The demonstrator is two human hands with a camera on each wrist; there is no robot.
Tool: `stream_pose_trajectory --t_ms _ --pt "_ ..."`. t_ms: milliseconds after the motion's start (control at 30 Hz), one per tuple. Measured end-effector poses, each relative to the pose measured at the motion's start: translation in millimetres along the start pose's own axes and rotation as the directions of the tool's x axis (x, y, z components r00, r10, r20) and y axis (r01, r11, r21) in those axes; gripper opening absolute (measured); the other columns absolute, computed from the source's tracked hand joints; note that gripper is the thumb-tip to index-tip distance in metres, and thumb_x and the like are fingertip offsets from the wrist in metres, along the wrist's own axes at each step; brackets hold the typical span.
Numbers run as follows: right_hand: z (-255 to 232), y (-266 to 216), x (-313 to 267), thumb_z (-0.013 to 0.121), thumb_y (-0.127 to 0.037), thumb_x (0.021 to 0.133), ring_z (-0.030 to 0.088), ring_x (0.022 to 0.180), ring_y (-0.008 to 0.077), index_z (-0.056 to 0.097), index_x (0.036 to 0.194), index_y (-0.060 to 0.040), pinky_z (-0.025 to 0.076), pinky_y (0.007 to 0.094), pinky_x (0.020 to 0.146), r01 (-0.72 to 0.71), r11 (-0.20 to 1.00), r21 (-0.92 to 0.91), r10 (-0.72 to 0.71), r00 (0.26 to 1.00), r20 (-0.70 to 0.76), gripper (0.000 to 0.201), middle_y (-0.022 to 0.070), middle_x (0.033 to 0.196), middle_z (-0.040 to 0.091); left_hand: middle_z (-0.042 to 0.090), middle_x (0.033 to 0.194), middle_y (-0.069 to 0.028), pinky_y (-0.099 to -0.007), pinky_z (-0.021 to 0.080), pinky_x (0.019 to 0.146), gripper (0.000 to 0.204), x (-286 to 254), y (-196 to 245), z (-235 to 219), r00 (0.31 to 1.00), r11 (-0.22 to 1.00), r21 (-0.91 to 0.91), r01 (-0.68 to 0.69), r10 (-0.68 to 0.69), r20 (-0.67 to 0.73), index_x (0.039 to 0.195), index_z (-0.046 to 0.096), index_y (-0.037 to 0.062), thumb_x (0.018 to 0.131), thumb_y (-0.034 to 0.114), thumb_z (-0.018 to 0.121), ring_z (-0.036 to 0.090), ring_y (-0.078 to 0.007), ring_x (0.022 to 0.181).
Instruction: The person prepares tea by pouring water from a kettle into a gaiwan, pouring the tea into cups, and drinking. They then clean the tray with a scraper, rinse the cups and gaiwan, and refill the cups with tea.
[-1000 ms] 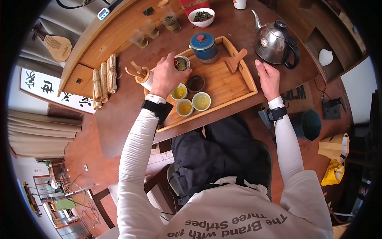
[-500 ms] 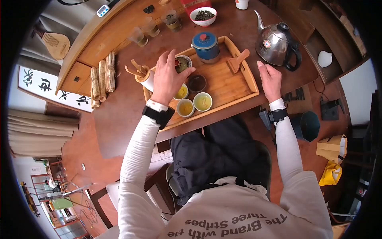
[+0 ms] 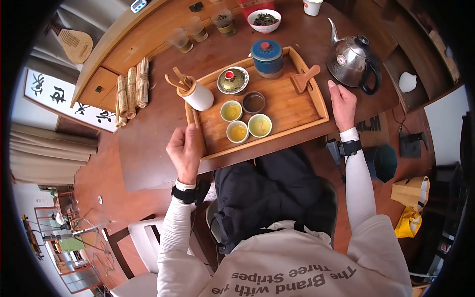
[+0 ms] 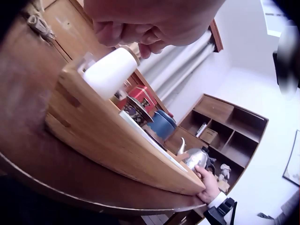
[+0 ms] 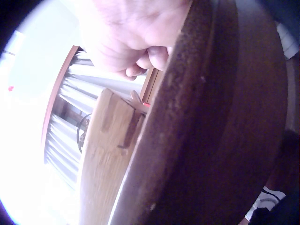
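The left hand (image 3: 183, 153) hovers by the left edge of the wooden tray (image 3: 273, 136), fingers loosely curled, holding nothing; in the left wrist view it is above the white tool holder (image 4: 110, 72). At the table edge, right of the tray, the right hand (image 3: 343, 106) holds nothing, its fingers loosely curled; the right wrist view shows it close to the table edge (image 5: 187, 93). On the tray stand a lidded patterned bowl (image 3: 232, 83), a dark cup (image 3: 254, 102), three cups of yellow liquid (image 3: 260, 125), a blue lidded pot (image 3: 267, 58) and a wooden scoop (image 3: 305, 79).
A steel kettle (image 3: 349, 62) stands right of the tray. Behind it are a bowl of dark leaves (image 3: 264, 21), glasses (image 3: 224, 23) and a paper cup (image 3: 312, 6). Bamboo rolls (image 3: 131, 91) lie at the left. A bin (image 3: 382, 163) is below the right arm.
The left hand has left the lidded bowl and come back toward the body, past the tray's left edge; its fingers are more curled. The right hand is still at the table edge.
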State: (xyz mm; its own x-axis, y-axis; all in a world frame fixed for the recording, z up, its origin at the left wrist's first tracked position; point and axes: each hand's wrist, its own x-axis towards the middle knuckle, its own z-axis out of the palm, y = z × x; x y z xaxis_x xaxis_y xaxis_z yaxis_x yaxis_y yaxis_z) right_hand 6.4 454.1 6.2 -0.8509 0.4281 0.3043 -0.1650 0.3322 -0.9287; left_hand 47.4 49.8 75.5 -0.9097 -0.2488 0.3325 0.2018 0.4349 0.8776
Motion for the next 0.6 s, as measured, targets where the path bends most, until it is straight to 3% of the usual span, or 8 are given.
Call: stream_pose_trajectory --t_ms 67,167,233,300,367,433,467,600 --pt "1.6 4.3 -0.8 0.067 -0.027 0.104 0.032 0.058 0.0019 0.047 0.066 -0.0067 0.026 0.0259 0.050 0.035 0.999 0.036 -0.034 0.999 -0.017 0.048 -0.0084 0.062 0.037 0.053 0.069 0.0054 -0.0231 0.039 0.058 0.026 -0.4 -17.5 -15.1 0.999 0.999 0.038 0.038 -0.037 -0.025 0.084 0.065 -0.0021 0.102 0.017 0.070 0.043 -0.0027 0.069" --pt "-1.7 -0.7 -1.9 0.068 -0.026 0.103 0.035 0.064 0.0067 0.049 0.069 -0.0001 0.033 0.0291 0.057 -0.051 0.999 0.018 0.051 0.999 0.015 0.046 -0.0029 0.063 0.040 0.060 0.073 0.0032 -0.0229 0.043 0.062 0.017 -9.5 -18.0 -14.0 0.997 1.000 0.017 -0.015 0.016 -0.081 0.098 0.070 -0.0025 0.100 0.014 0.071 0.049 -0.0037 0.069" --pt "-1.6 -1.1 -2.9 0.068 -0.027 0.103 0.036 0.064 0.0067 0.049 0.069 0.0001 0.033 0.0291 0.057 -0.036 0.999 0.002 0.036 0.999 0.022 0.047 -0.0027 0.063 0.040 0.063 0.078 0.0002 -0.0242 0.048 0.067 0.018 -16.4 -6.0 -15.0 0.993 0.991 0.076 0.106 -0.110 0.041 0.110 0.071 -0.0019 0.096 0.009 0.073 0.054 -0.0068 0.071" --pt "-1.1 0.2 -1.5 0.068 -0.027 0.103 0.036 0.064 0.0066 0.049 0.069 0.0003 0.033 0.0290 0.057 -0.019 1.000 -0.016 0.020 1.000 0.024 0.047 -0.0025 0.063 0.040 0.066 0.091 -0.0071 -0.0294 0.052 0.072 0.026 -20.2 1.8 -6.8 0.983 0.975 0.194 -0.106 0.073 0.170 0.114 0.070 0.0002 0.090 0.005 0.076 0.062 -0.0151 0.079" --pt "-2.6 1.3 -4.6 0.068 -0.028 0.103 0.036 0.065 0.0066 0.049 0.070 0.0005 0.033 0.0290 0.058 -0.002 0.998 -0.055 0.003 1.000 0.019 0.047 -0.0019 0.063 0.040 0.071 0.101 -0.0103 -0.0349 0.052 0.081 0.037 -22.0 0.6 0.6 0.976 0.962 0.248 -0.115 0.062 0.211 0.118 0.070 0.0004 0.087 0.017 0.081 0.066 -0.0211 0.092" --pt "-2.6 2.0 -4.6 0.068 -0.028 0.102 0.036 0.064 0.0067 0.050 0.070 0.0007 0.034 0.0292 0.057 -0.023 0.999 -0.043 0.024 0.999 0.021 0.047 -0.0015 0.063 0.040 0.070 0.107 -0.0120 -0.0394 0.049 0.090 0.047 -25.4 10.2 18.7 0.915 0.772 0.509 -0.381 0.235 0.328 0.118 0.069 0.0012 0.082 0.026 0.085 0.065 -0.0278 0.100" --pt "-2.5 0.9 -3.1 0.068 -0.028 0.102 0.036 0.064 0.0069 0.050 0.070 0.0009 0.034 0.0293 0.057 -0.039 0.999 -0.026 0.040 0.999 0.019 0.047 -0.0011 0.063 0.040 0.068 0.108 -0.0133 -0.0434 0.046 0.097 0.054 -26.1 10.5 26.0 0.917 0.782 0.505 -0.365 0.209 0.340 0.116 0.069 0.0019 0.076 0.033 0.088 0.062 -0.0322 0.105" --pt "-1.3 0.6 -2.9 0.067 -0.029 0.102 0.037 0.063 0.0075 0.051 0.070 0.0015 0.034 0.0302 0.057 0.004 0.997 -0.075 -0.004 1.000 0.002 0.047 -0.0006 0.062 0.041 0.068 0.101 -0.0132 -0.0432 0.048 0.092 0.051 -27.9 15.1 42.1 0.925 0.838 0.491 -0.240 0.045 0.376 0.110 0.068 0.0009 0.076 0.034 0.088 0.065 -0.0312 0.097"
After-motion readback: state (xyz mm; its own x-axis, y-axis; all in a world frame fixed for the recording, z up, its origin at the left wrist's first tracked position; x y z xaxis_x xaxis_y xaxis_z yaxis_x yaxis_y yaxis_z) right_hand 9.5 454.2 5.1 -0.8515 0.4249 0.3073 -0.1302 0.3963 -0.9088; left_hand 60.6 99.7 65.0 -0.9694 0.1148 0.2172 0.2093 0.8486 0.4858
